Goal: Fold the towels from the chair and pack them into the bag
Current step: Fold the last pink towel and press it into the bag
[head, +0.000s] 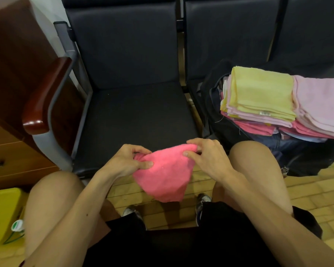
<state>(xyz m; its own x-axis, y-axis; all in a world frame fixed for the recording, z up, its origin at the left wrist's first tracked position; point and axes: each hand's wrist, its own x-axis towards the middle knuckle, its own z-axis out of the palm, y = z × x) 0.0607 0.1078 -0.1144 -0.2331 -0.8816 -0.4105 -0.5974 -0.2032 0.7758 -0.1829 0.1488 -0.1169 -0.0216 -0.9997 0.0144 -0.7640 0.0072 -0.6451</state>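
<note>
seemingly the job is near its end. one pink towel [166,176] is the only loose one in view. it hangs unfolded over the floor just in front of the chair [135,116], held up between the knees. the left hand [127,160] pinches its upper left corner, thumb on the near face and fingers curled behind. the right hand [206,157] pinches the upper right corner the same way, so both are clamped on the cloth with the top edge slack between them. what is left, i judge, is to fold this one and lay it with the rest.

the bag [216,112] lies open on the next seat to the right. folded towels rise from its mouth in two stacks side by side, one topped by a yellow towel [262,93], the other by a pale pink towel [324,101], with darker pink layers below. the layers are too many and too thin to count surely. so: one towel in hand, two stacks, one bag.
</note>
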